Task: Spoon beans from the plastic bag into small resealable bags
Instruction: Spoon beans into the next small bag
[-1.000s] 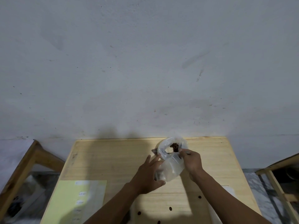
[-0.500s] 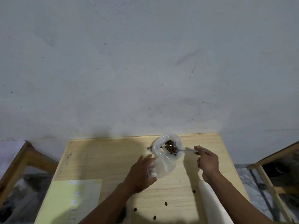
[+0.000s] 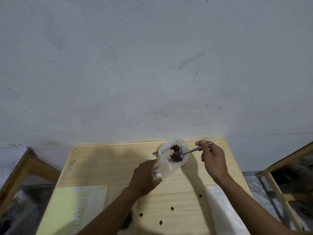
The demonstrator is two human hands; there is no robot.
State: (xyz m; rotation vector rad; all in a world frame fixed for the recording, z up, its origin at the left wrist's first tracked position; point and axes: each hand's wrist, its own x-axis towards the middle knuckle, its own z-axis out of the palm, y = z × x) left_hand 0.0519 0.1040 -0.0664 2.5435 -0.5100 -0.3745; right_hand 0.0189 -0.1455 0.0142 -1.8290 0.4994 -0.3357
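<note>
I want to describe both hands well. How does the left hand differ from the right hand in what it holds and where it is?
The left hand grips the plastic bag at its side; the right hand pinches the spoon by its handle. The left hand lies low by the table, nearer the camera; the right hand is farther back, right of the bag. Both are bare and work at the same bag of beans.

A bare, makeshift workroom by the look of it: a scuffed, stained grey-white wall [image 3: 152,65] right behind a plain light-wood desk [image 3: 105,163], rough wooden frames [image 3: 286,160] either side, pale stone floor [image 3: 250,180] below.
</note>
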